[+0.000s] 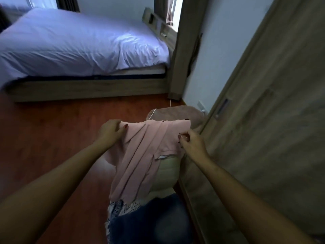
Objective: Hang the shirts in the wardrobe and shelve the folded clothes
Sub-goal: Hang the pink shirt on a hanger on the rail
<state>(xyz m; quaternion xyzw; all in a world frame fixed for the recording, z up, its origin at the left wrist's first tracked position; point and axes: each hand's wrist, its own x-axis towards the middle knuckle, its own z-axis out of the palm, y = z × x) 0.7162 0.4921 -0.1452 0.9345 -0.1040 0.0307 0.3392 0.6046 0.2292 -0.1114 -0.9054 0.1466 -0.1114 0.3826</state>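
My left hand (110,129) and right hand (190,140) pinch the pink shirt (146,155) up by its top edge (no hanger in sight), so next I need one, then the wardrobe (263,120).

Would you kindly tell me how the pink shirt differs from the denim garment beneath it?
Colour: the pink shirt is pale pink, the denim garment dark blue. Pose: the pink shirt hangs in long folds, while the denim garment lies bunched in the heap. Handling: the left hand and right hand both grip the pink shirt near its top; neither touches the denim garment. Both are clothes.
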